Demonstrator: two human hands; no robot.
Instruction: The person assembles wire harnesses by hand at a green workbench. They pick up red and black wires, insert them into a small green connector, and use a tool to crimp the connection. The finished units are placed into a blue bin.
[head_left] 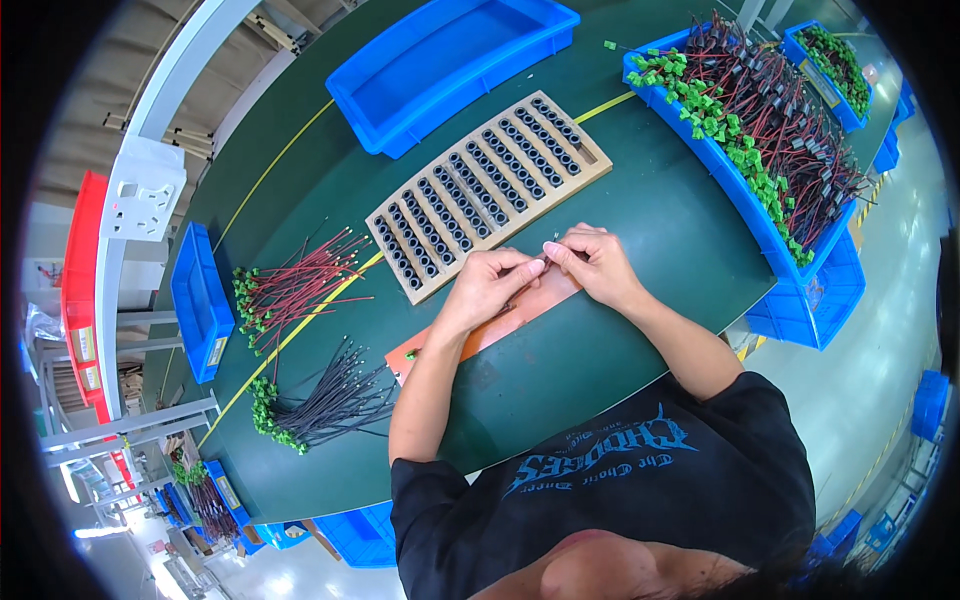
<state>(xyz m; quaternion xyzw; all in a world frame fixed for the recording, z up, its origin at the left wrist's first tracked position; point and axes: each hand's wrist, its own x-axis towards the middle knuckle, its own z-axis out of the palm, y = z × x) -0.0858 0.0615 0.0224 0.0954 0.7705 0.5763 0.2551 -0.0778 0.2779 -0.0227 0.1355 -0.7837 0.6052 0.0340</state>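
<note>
My left hand [490, 287] and my right hand [600, 265] meet over the near side of the green table, thumbs and fingertips pinched together. Between them is something small and dark, mostly hidden by the fingers, too small to name. Under my hands lies an orange strip [510, 322], with a bit of green and dark wire partly covered by my left wrist. Just beyond my hands sits a wooden tray [597, 172] with rows of black round parts [464, 200] in its slots. Left of my left forearm lie red wires with green connectors [300, 285] and black wires with green connectors [325, 405].
An empty blue bin [440, 65] stands beyond the tray. At the right edge, a large blue bin [690, 130] is heaped with red and black wires with green connectors. A smaller blue tray [200, 310] sits far left, beside a metal post [118, 290] with a socket box [145, 188].
</note>
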